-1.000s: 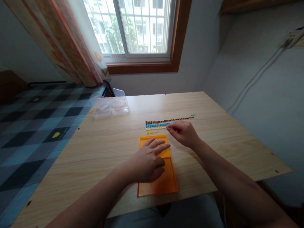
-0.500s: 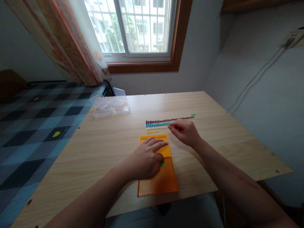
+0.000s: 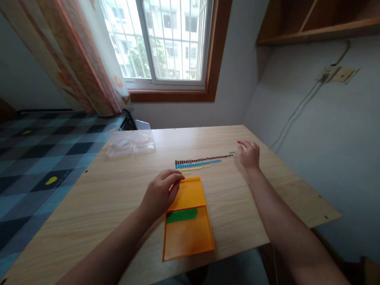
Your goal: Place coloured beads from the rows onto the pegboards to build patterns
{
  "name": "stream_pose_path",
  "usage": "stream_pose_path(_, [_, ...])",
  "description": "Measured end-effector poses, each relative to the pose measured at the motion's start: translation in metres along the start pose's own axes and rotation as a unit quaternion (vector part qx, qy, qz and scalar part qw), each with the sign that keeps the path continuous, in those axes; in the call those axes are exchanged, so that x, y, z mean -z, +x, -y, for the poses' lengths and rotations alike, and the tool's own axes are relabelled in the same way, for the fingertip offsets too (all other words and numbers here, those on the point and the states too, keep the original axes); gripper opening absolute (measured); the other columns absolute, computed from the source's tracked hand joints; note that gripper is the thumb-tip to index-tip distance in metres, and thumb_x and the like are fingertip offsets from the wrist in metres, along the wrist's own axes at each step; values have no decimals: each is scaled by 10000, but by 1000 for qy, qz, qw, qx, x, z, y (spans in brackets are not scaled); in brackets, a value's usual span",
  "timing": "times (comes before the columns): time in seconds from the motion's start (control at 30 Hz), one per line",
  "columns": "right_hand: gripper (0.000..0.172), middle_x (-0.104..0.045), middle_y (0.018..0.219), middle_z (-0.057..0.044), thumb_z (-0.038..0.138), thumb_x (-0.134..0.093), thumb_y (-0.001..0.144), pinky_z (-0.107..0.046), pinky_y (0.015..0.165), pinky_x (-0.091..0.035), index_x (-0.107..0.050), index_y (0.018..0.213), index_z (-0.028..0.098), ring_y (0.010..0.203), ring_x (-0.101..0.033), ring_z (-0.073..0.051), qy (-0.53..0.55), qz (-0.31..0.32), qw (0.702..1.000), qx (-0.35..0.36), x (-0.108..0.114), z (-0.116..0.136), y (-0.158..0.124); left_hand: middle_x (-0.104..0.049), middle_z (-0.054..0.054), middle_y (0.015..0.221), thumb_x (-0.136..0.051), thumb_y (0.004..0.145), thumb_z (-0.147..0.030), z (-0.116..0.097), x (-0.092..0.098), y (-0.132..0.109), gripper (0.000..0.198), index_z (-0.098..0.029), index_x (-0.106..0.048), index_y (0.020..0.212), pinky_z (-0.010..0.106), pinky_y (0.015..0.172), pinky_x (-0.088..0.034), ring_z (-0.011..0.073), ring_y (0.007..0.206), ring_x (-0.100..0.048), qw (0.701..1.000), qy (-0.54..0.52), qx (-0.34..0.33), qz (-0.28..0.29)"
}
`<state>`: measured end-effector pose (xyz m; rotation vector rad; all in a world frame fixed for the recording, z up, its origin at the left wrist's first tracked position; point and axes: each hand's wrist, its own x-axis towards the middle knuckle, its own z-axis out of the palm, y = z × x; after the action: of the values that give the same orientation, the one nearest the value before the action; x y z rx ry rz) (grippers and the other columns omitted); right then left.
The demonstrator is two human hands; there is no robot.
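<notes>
The right hand [image 3: 249, 154] is up over the far right part of the worktop [image 3: 133, 237]. Its grip is a little bit apart, with a small gap between the thumb and the pointing finger, and I see nothing in it. The fingertips are near the small green bits [image 3: 232, 152], at the right end of the long row of dark brown bits [image 3: 204, 159].

The left hand [image 3: 162, 192] is bent over the far left corner of the orange case [image 3: 188, 239]. Its fingertips are close to the yellow bits [image 3: 186, 174] and hide some of them. I cannot tell if this grip is pinching something.

The case lies open and flat on the worktop. A green strip [image 3: 181, 215] lies in its near half, along the fold. Past the case, the blue bits [image 3: 198, 164] and the pale bits [image 3: 196, 168] make rows too.
</notes>
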<state>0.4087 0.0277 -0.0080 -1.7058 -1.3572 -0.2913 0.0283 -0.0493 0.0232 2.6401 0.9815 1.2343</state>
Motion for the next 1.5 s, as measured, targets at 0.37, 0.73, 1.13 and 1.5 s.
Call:
stream_pose_path(0.37, [360, -528, 1534, -139, 424, -538, 970, -677, 1175, -247, -830, 1048, 228, 1489, -323, -399, -84, 130, 984, -90, -33, -14, -15, -738, 65, 995, -523, 970, -181, 5, 2, 2, 174, -205, -694, 998, 373, 864, -577, 211, 949, -697, 998, 31, 28, -41])
stream_pose_path(0.73, [503, -440, 1613, -92, 455, -342, 1067, -686, 1207, -181, -813, 1134, 293, 1537, -261, -380, -83, 178, 975, -107, -34, -13, -12, -731, 61, 995, -537, 958, -176, 6, 2, 3, 163, -211, -689, 1004, 379, 848, -570, 216, 942, -690, 998, 33, 13, -42])
stream_pose_path(1.13, [565, -454, 1599, -101, 482, -279, 1069, -705, 1202, -156, -795, 1167, 274, 1534, -258, -373, -67, 178, 974, -123, -36, -15, -12, -734, 71, 1003, -532, 955, -174, 6, 2, 2, 177, -214, -701, 990, 387, 851, -585, 218, 952, -694, 998, 25, 27, -42])
stream_pose_path(1.5, [591, -446, 1596, -115, 488, -250, 1072, -695, 1196, -165, -787, 1181, 264, 1524, -269, -367, -67, 182, 972, -133, -35, -16, -11, -733, 68, 1001, -545, 951, -167, 7, 0, 1, 166, -210, -703, 983, 387, 853, -585, 220, 948, -698, 998, 28, 16, -52])
